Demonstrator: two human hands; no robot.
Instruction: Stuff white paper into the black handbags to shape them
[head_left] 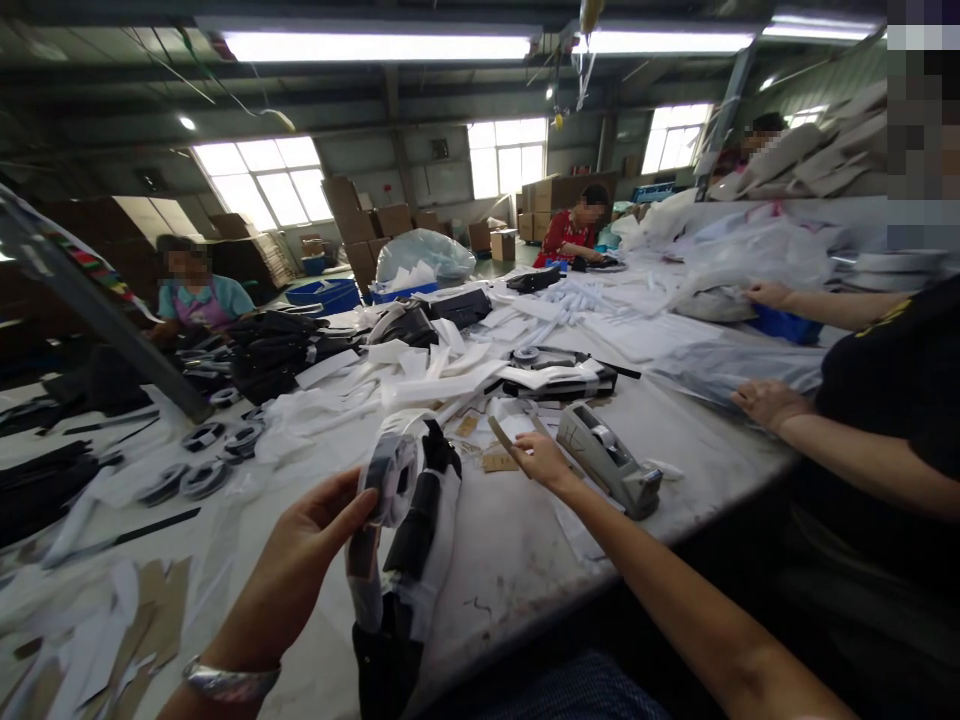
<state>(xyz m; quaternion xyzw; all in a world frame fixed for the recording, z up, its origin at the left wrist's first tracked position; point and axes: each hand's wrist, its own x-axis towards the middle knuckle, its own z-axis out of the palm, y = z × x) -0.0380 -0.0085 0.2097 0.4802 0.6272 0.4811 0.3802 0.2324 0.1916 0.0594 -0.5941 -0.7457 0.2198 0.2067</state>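
My left hand (300,560) holds a black item wrapped in white paper (409,520) upright over the near edge of the grey table (510,540). The thumb presses on the wrapped top end. My right hand (538,458) reaches forward to the table and pinches a small tan cardboard tag (500,433). A grey tape dispenser (611,462) stands just right of that hand. More tan tags (499,461) lie on the table below the fingers.
White paper sheets (435,375) and black goods (277,350) cover the table's middle. Tape rolls (202,437) lie at the left, cardboard scraps (150,620) at the near left. A person's arms (840,450) rest at the right; other people sit across. Boxes (375,225) are stacked behind.
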